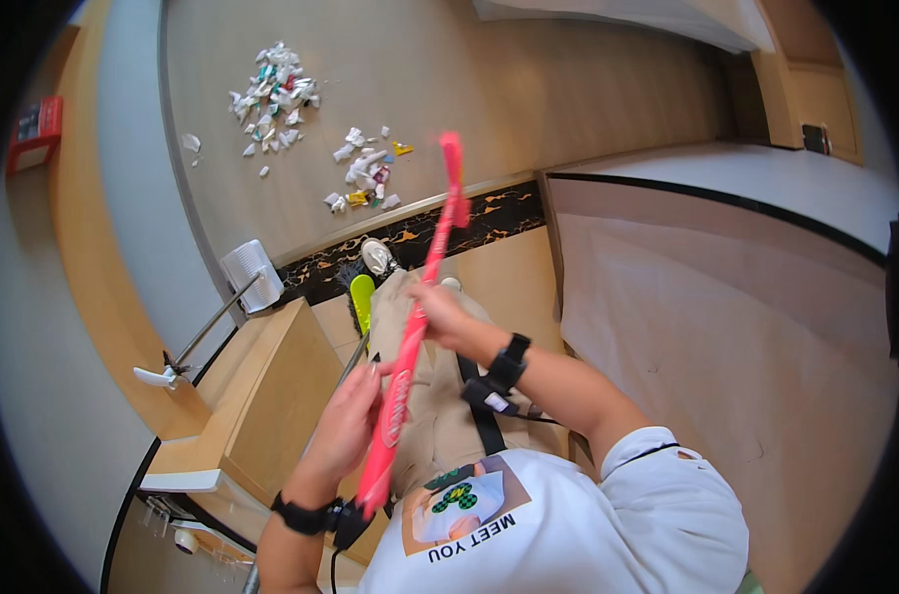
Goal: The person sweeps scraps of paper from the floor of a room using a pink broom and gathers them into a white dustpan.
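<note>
A long, narrow pink-red strip with printed writing, perhaps folded plastic packaging (396, 397), runs slantwise in front of my legs, its far end blurred. Around its middle my right hand (445, 315) is closed. Nearer my body, my left hand (349, 416) holds the strip's left edge, some fingers hidden behind it. Beyond my shoes, a large pile of torn white, green and red scraps (275, 96) lies on the floor. A smaller pile of white, yellow and purple pieces (367, 171) is closer to me.
At the left, a white long-handled dustpan (252, 275) stands near a wooden cabinet (278, 379). A broom with a yellow-green head (361, 301) is beside my leg. A dark marbled threshold (412, 230) crosses the floor by my shoe (377, 257). A large pale panel (687, 334) rises at the right.
</note>
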The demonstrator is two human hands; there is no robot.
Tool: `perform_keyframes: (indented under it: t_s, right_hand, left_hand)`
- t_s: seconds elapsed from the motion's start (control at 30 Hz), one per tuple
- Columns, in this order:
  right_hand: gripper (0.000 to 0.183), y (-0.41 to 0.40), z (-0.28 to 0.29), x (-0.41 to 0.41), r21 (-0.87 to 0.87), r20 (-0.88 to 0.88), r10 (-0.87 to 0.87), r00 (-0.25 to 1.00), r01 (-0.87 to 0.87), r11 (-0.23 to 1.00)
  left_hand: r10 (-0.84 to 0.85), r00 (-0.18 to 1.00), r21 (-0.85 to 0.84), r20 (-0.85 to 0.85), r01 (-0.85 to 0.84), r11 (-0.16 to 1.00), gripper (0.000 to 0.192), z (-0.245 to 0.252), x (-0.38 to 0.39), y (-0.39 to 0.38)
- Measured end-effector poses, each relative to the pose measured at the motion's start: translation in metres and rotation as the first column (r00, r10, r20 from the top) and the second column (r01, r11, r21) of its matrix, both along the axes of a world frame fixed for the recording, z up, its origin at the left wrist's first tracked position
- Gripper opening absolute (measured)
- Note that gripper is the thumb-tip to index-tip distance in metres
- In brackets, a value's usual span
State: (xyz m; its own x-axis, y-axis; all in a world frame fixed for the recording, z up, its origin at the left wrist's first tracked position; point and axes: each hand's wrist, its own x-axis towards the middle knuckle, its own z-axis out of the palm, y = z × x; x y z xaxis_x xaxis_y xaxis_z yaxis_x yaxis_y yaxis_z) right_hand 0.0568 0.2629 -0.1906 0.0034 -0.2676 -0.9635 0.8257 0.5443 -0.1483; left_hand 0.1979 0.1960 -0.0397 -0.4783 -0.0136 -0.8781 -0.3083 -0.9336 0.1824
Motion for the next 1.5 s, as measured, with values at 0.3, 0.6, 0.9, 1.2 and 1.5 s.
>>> perform_keyframes:
  t_s: [0.3,0.6,0.9,1.2,1.5]
  right_hand:
    - [0.012,-0.065,-0.095,-0.035,0.147,0.146,0.107,0.984,-0.128,0.981]
    - [0.009,-0.224,-0.108,0.054,-0.043,0.25,-0.231,0.94,0.249,0.968]
    - [0.014,-0.196,-0.025,0.055,0.066,0.15,-0.198,0.969,0.19,0.98]
    - [0.012,-0.25,-0.106,0.107,0.001,0.344,-0.362,0.866,0.386,0.923]
    - [0.016,-0.273,-0.039,0.126,0.043,0.506,-0.439,0.743,0.486,0.873]
  left_hand:
    - [-0.113,0.991,-0.938,-0.067,-0.023,0.346,0.018,-0.121,-0.04,-0.046]
    - [0.048,0.997,-0.947,0.053,0.035,0.321,0.005,-0.073,0.009,-0.165]
    - [-0.058,0.995,-0.929,0.087,0.102,0.357,0.01,-0.017,0.035,-0.164]
    - [-0.206,0.96,-0.909,0.188,0.25,0.333,0.005,-0.066,0.059,-0.231]
    - [-0.543,0.799,-0.889,0.258,0.416,0.191,0.011,0.016,0.043,-0.291]
